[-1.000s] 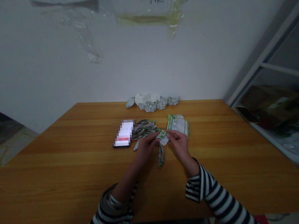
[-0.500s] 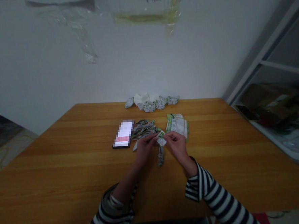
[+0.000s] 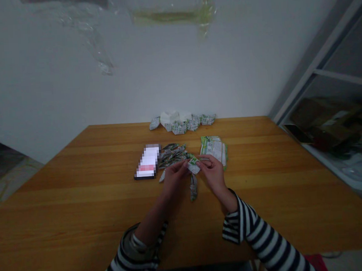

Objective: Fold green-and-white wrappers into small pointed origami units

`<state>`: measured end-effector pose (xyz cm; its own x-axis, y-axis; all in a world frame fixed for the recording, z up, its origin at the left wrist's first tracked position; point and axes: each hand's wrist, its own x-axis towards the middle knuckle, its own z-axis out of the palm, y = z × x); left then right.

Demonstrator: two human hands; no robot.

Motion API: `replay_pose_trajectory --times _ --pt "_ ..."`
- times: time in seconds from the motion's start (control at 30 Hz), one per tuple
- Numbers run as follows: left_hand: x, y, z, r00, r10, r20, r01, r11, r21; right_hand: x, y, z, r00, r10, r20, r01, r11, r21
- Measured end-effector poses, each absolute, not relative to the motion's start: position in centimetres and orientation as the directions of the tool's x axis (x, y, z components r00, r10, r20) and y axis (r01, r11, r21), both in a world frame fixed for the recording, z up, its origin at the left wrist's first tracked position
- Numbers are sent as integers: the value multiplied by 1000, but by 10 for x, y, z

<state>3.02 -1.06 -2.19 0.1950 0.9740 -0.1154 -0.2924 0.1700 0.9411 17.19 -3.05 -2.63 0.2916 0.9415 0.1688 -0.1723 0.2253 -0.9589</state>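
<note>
Between my fingertips is a small folded piece of printed green-and-white paper (image 3: 193, 166). My left hand (image 3: 174, 177) pinches its left side, and my right hand (image 3: 213, 172) grips its right side. Just below the paper, a narrow folded paper strip (image 3: 193, 188) lies on the table. A pile of similar folded strips (image 3: 172, 154) sits beyond my left hand. Behind my right hand rests a stack of flat printed green-and-white sheets (image 3: 212, 146), partly covered by the hand.
A phone (image 3: 148, 162) with a lit, blurred screen lies left of the pile. Crumpled printed paper pieces (image 3: 179, 127) and white tissue (image 3: 169, 118) line the back of the wooden table (image 3: 80, 190), against the wall. A dark phone-like slab (image 3: 297, 133) lies at far right.
The paper between my fingers looks more compact, and my right fingers have shifted over its upper right side. The whole view has moved slightly.
</note>
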Motion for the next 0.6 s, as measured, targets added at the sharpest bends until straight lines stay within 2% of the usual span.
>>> replay_pose_trajectory --times 0.23,0.43,0.6 --pt "30 -9 -21 149 983 -108 -179 134 975 170 -28 -34 308 936 172 -142 224 -964" --pt "32 -9 -26 135 984 -115 -197 140 970 168 -29 -36 321 934 156 -151 213 -965" --pt "33 -8 -28 78 996 -38 -78 44 996 166 -29 -34 331 930 160 -135 214 -967"
